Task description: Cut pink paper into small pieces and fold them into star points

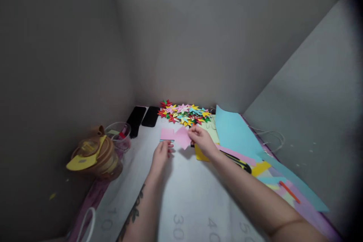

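A small pink paper square (182, 138), turned corner-down, hangs from the pinched fingers of my right hand (199, 137) above the white table. Just left of it lies a stack of square papers (167, 134) with pink on top and a blue edge at the front. My left hand (162, 152) rests at the near edge of that stack, its fingers slightly curled and apart, with nothing visible held in them. Beyond both hands is a pile of colourful folded paper stars (184, 113).
Two black phones (150, 116) lie at the back left. A clear plastic cup (119, 136) and a brown container (98, 157) stand left. To the right are large blue sheets (235, 132), yellow-black scissors (238, 162), paper scraps and an orange stick (289, 191).
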`<state>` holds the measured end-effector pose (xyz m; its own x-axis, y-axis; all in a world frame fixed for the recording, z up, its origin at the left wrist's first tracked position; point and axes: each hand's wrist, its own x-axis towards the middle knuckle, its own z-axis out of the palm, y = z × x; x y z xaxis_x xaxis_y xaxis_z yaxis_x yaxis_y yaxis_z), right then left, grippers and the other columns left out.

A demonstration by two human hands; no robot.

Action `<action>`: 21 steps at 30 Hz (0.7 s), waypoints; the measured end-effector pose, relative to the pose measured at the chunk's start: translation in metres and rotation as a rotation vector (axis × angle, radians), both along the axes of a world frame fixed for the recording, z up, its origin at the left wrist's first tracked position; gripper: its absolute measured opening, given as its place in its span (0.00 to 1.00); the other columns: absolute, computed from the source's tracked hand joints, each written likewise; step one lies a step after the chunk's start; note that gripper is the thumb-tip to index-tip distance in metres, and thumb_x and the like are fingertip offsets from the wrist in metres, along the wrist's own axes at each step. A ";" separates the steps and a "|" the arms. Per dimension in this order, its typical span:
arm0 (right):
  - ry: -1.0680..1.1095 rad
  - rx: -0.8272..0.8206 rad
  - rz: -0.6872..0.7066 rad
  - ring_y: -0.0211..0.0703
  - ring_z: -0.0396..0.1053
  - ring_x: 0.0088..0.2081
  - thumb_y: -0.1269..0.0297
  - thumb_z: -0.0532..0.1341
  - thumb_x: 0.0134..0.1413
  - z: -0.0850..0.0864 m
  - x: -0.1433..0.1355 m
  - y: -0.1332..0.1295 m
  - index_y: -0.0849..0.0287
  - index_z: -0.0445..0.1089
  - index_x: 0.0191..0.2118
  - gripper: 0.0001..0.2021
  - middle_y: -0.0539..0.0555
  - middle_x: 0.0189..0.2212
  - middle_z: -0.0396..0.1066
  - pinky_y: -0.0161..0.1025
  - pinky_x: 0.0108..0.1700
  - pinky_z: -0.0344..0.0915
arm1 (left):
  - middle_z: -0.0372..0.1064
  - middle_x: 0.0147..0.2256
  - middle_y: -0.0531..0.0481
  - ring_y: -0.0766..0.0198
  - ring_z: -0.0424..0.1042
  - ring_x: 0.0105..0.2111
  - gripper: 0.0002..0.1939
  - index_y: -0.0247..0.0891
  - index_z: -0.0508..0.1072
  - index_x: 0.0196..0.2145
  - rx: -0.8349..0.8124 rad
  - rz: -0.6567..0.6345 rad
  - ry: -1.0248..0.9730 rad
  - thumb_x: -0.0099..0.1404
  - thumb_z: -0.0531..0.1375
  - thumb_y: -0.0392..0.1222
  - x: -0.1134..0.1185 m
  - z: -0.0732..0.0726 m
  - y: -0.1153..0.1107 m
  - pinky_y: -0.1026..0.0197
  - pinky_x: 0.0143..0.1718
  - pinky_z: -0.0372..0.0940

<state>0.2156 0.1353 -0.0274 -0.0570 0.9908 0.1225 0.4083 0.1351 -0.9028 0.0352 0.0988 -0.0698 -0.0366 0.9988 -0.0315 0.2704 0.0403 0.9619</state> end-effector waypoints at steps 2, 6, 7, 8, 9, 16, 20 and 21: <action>0.079 -0.071 -0.020 0.36 0.60 0.17 0.55 0.55 0.51 -0.017 0.009 -0.028 0.58 0.63 0.32 0.11 0.44 0.17 0.60 0.33 0.20 0.57 | 0.72 0.38 0.40 0.63 0.71 0.31 0.26 0.35 0.66 0.46 -0.062 -0.040 -0.153 0.67 0.41 0.56 0.003 0.002 0.000 0.63 0.29 0.62; 0.192 -0.142 -0.026 0.34 0.59 0.17 0.58 0.57 0.49 -0.044 0.014 -0.070 0.58 0.63 0.36 0.10 0.42 0.18 0.59 0.32 0.19 0.56 | 0.71 0.28 0.50 0.67 0.67 0.25 0.23 0.34 0.68 0.43 -0.143 -0.191 -0.312 0.53 0.63 0.51 0.015 0.004 -0.012 0.66 0.26 0.59; 0.208 -0.141 -0.015 0.35 0.60 0.18 0.60 0.58 0.48 -0.047 0.015 -0.075 0.58 0.64 0.37 0.10 0.43 0.19 0.60 0.32 0.20 0.58 | 0.68 0.25 0.53 0.68 0.65 0.23 0.21 0.34 0.70 0.39 -0.145 -0.222 -0.295 0.50 0.65 0.48 0.016 0.004 -0.015 0.67 0.25 0.57; 0.213 -0.122 -0.008 0.36 0.63 0.21 0.61 0.58 0.49 -0.050 0.017 -0.079 0.58 0.64 0.38 0.10 0.45 0.21 0.63 0.33 0.23 0.61 | 0.66 0.22 0.54 0.69 0.63 0.21 0.18 0.33 0.71 0.35 -0.148 -0.242 -0.282 0.48 0.66 0.45 0.017 0.005 -0.018 0.67 0.24 0.55; 0.201 -0.080 -0.009 0.38 0.65 0.24 0.63 0.57 0.50 -0.052 0.018 -0.082 0.58 0.65 0.39 0.10 0.47 0.24 0.65 0.35 0.26 0.64 | 0.64 0.20 0.56 0.70 0.61 0.20 0.15 0.33 0.71 0.31 -0.149 -0.250 -0.268 0.47 0.66 0.44 0.017 0.005 -0.020 0.68 0.23 0.53; -0.276 0.536 0.102 0.49 0.62 0.50 0.80 0.53 0.51 -0.056 0.021 -0.089 0.57 0.67 0.47 0.19 0.61 0.50 0.65 0.52 0.51 0.64 | 0.59 0.19 0.60 0.71 0.57 0.20 0.10 0.37 0.67 0.27 -0.091 -0.089 -0.235 0.49 0.62 0.44 0.009 0.006 -0.017 0.68 0.23 0.50; -0.377 0.657 0.148 0.47 0.64 0.43 0.78 0.56 0.55 -0.053 0.016 -0.089 0.55 0.70 0.38 0.11 0.58 0.44 0.68 0.47 0.44 0.68 | 0.58 0.20 0.61 0.71 0.57 0.20 0.10 0.38 0.64 0.28 -0.092 -0.076 -0.250 0.49 0.61 0.43 0.008 0.000 -0.017 0.68 0.23 0.51; -0.370 0.667 0.149 0.46 0.64 0.41 0.78 0.56 0.55 -0.052 0.016 -0.088 0.56 0.70 0.36 0.10 0.57 0.41 0.68 0.45 0.42 0.68 | 0.57 0.20 0.61 0.71 0.57 0.20 0.10 0.39 0.63 0.28 -0.102 -0.088 -0.261 0.49 0.61 0.42 0.008 -0.001 -0.018 0.68 0.23 0.50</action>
<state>0.2312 0.0471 -0.0797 -0.3374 0.6929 0.6372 0.6022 0.6791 -0.4197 0.0427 0.0811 -0.0711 0.0728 0.9889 -0.1292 0.0211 0.1280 0.9915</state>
